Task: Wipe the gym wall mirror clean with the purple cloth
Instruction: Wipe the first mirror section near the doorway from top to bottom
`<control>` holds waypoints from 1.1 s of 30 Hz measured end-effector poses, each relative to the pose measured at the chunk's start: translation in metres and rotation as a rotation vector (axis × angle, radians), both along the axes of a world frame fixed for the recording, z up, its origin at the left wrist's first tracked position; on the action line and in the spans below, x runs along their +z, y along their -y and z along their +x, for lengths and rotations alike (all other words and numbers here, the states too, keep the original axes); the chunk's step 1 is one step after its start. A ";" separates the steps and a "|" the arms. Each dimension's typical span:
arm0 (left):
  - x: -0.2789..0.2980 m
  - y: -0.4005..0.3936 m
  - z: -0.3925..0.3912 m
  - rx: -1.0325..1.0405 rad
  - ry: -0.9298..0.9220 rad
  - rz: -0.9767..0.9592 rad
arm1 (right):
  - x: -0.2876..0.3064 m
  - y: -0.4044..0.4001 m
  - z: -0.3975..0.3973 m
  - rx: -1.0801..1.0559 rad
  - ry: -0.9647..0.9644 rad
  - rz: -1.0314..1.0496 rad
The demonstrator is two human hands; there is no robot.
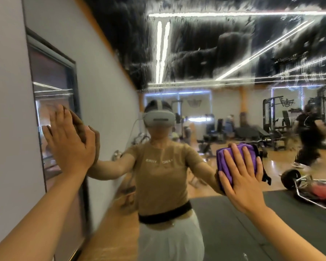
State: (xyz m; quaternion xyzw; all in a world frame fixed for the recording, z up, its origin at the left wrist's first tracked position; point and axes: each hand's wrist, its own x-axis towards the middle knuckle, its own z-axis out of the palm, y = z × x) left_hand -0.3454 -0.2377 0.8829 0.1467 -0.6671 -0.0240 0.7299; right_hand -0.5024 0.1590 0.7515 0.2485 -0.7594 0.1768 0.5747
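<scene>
The wall mirror (224, 59) fills most of the view, and its upper part is covered in wet, streaky smears. My right hand (241, 178) lies flat with fingers spread over a folded purple cloth (233, 157), pressing it against the glass at chest height. My left hand (70, 140) is open, its palm flat against the mirror near the left edge, holding nothing. My own reflection stands between the two hands.
A grey wall (9, 129) with a dark-framed panel (53, 102) runs along my left. The mirror reflects gym machines, benches, a barbell on the floor, a black floor mat and another person walking at the right.
</scene>
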 end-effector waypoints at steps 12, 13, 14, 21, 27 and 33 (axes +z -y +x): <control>-0.003 0.000 -0.002 0.058 0.047 0.013 | 0.169 0.006 -0.006 0.026 -0.007 -0.059; -0.004 0.000 -0.003 0.054 0.046 0.016 | 0.157 0.007 -0.006 0.026 -0.010 -0.069; -0.004 0.001 -0.004 0.050 0.045 0.017 | 0.141 0.009 -0.005 0.024 -0.015 -0.077; -0.005 0.001 -0.006 0.057 0.046 0.035 | -0.052 -0.001 -0.002 -0.086 0.002 0.046; -0.004 -0.001 -0.001 0.061 0.097 0.049 | -0.083 -0.009 0.005 -0.083 0.063 0.134; -0.004 -0.002 -0.001 0.057 0.101 0.045 | 0.004 0.004 0.002 -0.036 0.004 0.042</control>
